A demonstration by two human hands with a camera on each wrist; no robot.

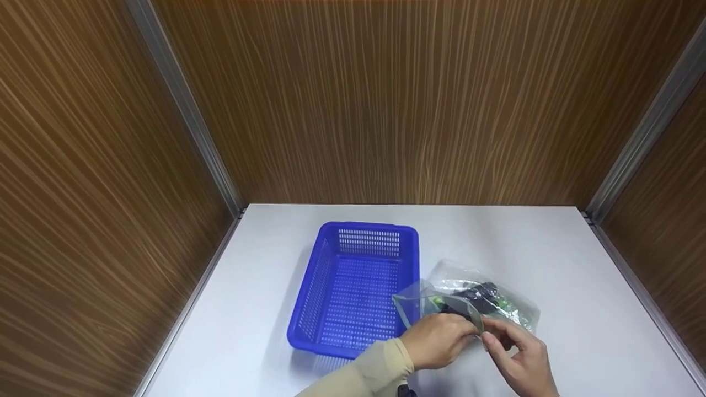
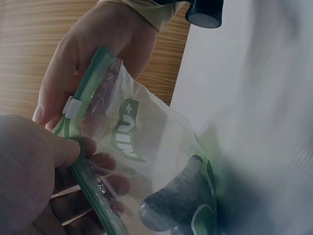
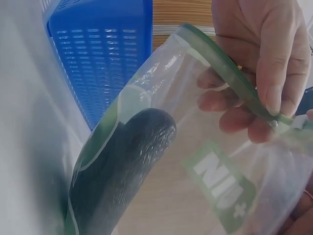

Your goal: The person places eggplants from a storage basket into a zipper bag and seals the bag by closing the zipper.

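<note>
A clear zip bag (image 1: 515,309) with a green seal lies partly on the white table, its mouth raised toward me. Thumb and fingers of my left hand (image 1: 438,339) pinch the green seal strip (image 3: 225,71). My right hand (image 1: 521,358) pinches the same edge close by, beside the white slider (image 2: 72,107). Part of the seal left of my left hand stands apart in the head view. Inside the bag are dark, elongated, smooth objects (image 3: 129,169) with green parts, perhaps eggplants. Folds of plastic and glare hide some of the contents.
A blue perforated basket (image 1: 298,325) stands left of the bag, with nothing visible in it. The bag's left corner reaches over its right rim. Wood-patterned panels (image 1: 386,99) enclose the white table (image 1: 231,309) at the back and sides.
</note>
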